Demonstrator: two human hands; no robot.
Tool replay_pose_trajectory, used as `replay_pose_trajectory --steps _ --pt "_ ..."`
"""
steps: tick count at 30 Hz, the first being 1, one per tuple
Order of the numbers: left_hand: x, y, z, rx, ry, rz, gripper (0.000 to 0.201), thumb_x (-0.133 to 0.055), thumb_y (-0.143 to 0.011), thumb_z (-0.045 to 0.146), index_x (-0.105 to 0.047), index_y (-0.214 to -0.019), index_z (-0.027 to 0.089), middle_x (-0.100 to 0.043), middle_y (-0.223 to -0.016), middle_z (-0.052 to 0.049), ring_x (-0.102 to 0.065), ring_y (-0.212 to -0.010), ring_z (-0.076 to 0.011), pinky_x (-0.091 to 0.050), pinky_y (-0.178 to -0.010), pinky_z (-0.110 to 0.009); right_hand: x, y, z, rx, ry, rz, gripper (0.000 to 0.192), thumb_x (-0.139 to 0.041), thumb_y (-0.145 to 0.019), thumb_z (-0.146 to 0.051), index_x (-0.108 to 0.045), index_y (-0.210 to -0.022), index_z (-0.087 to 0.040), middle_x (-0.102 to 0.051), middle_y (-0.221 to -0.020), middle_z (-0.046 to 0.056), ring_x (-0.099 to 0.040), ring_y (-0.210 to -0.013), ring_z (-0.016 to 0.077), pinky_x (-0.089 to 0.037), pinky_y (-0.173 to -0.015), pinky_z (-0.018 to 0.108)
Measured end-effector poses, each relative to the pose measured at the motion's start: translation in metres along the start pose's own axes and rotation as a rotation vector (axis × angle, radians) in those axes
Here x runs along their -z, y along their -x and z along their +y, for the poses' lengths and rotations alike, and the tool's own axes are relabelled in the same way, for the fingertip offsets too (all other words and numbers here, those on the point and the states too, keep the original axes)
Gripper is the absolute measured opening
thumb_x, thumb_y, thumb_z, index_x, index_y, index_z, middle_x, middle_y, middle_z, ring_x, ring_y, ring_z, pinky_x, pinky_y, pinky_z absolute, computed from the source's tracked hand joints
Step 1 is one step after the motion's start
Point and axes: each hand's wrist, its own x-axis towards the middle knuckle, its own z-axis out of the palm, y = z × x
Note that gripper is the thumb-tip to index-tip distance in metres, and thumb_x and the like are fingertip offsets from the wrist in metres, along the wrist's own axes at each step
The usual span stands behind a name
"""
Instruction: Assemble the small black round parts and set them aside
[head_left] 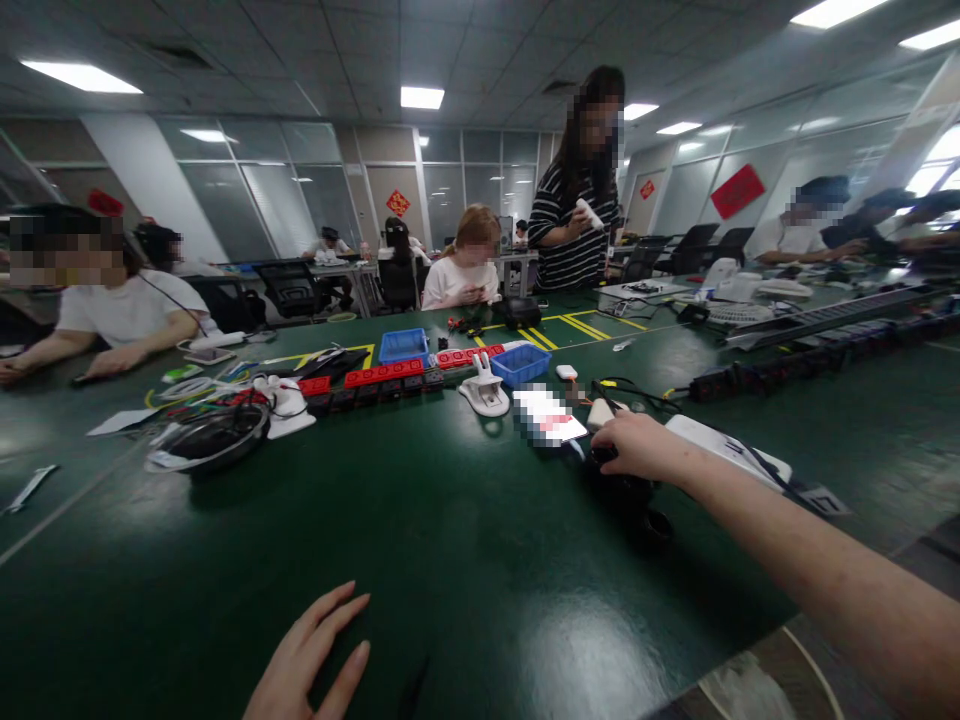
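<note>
My right hand (636, 446) reaches across the table with its fingers curled down over a dark black object (628, 488), whose kind I cannot make out. A black ring-like part (658, 525) lies just in front of it. Close by are a white-screened phone (549, 416), blurred out in part, and a white box-shaped piece (602, 413) just beyond my fingers. Low in the view, my left hand (309, 660) hovers over or rests on the green tabletop (420, 520), fingers apart and holding nothing. A thin dark thing (415, 688) shows blurred to its right.
Red and black power strips (384, 373), blue trays (521, 365) and a white stand (484, 395) line the middle. Cables and a round black-rimmed dish (217, 440) lie left. A white flat device (724, 450) is right. A bin (780, 680) stands below the edge. Several people work around.
</note>
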Motion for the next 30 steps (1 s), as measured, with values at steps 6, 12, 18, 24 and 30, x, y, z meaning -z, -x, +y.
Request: replay_pose_trajectory --steps 6,12,18,24,30 --pt "0.007 0.003 0.007 -0.015 0.0 -0.022 0.035 -0.04 -0.076 0.036 -0.047 -0.109 0.029 -0.041 -0.121 -0.001 -0.043 -0.107 -0.0221 -0.045 -0.081 -0.037 0.005 0.006 -0.014 0.028 -0.044 0.002 0.03 -0.058 -0.059 -0.041 -0.063 -0.084 -0.025 -0.06 -0.072 0.003 -0.051 -0.073 0.0193 -0.036 -0.06 0.027" --pt "0.007 0.007 0.019 -0.06 0.016 -0.021 0.035 -0.038 -0.077 0.036 -0.044 -0.111 0.029 -0.04 -0.122 -0.002 -0.041 -0.108 -0.0219 -0.043 -0.082 -0.038 0.012 0.025 -0.074 0.137 -0.146 0.066 0.031 -0.06 -0.061 -0.037 -0.062 -0.088 -0.023 -0.06 -0.077 0.006 -0.05 -0.078 0.0207 -0.037 -0.066 0.029" --pt "0.027 0.015 0.037 -0.131 0.029 0.019 0.034 -0.037 -0.078 0.037 -0.047 -0.108 0.027 -0.043 -0.118 -0.003 -0.041 -0.107 -0.0211 -0.039 -0.086 -0.039 0.008 0.001 -0.168 0.159 -0.4 0.151 0.029 -0.057 -0.065 -0.033 -0.06 -0.092 -0.021 -0.056 -0.079 0.006 -0.049 -0.079 0.0191 -0.038 -0.069 0.028" --pt "0.052 -0.013 0.022 -0.203 0.007 0.145 0.035 -0.04 -0.076 0.037 -0.046 -0.108 0.023 -0.048 -0.11 -0.004 -0.041 -0.104 -0.0193 -0.035 -0.089 -0.037 -0.004 -0.06 -0.258 0.287 -0.747 0.293 0.032 -0.054 -0.069 -0.026 -0.054 -0.099 -0.018 -0.051 -0.089 0.005 -0.049 -0.082 0.0153 -0.039 -0.075 0.026" --pt "0.043 -0.084 -0.025 -0.277 0.095 0.178 0.047 -0.045 -0.073 0.041 -0.04 -0.113 0.018 -0.046 -0.109 -0.007 -0.04 -0.103 -0.0188 -0.033 -0.089 -0.035 -0.027 -0.101 -0.28 0.435 -1.074 0.35 0.046 -0.056 -0.066 -0.028 -0.042 -0.109 -0.018 -0.049 -0.1 0.006 -0.048 -0.089 0.0156 -0.038 -0.081 0.031"
